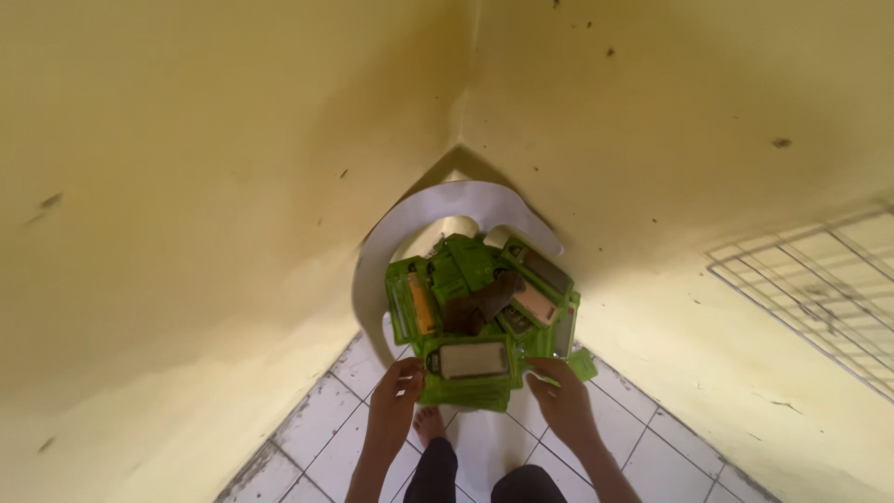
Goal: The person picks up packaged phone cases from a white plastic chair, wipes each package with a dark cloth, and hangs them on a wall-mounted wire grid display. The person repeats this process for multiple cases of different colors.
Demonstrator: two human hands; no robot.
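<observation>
Both hands hold one green packet [468, 361]: left hand [396, 396] fingers pinch its left edge, right hand [562, 399] fingers its right. Beyond the fingers, the packet pile [480, 289] on the white chair [419, 214] lies jumbled, unsorted.

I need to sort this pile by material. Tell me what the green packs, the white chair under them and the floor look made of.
Green packs: probably printed card with clear plastic windows, which catch a dull sheen. White chair: likely moulded plastic, with a smooth, curved, seamless back. Floor: glazed white tiles with dark, dirty grout lines.
</observation>
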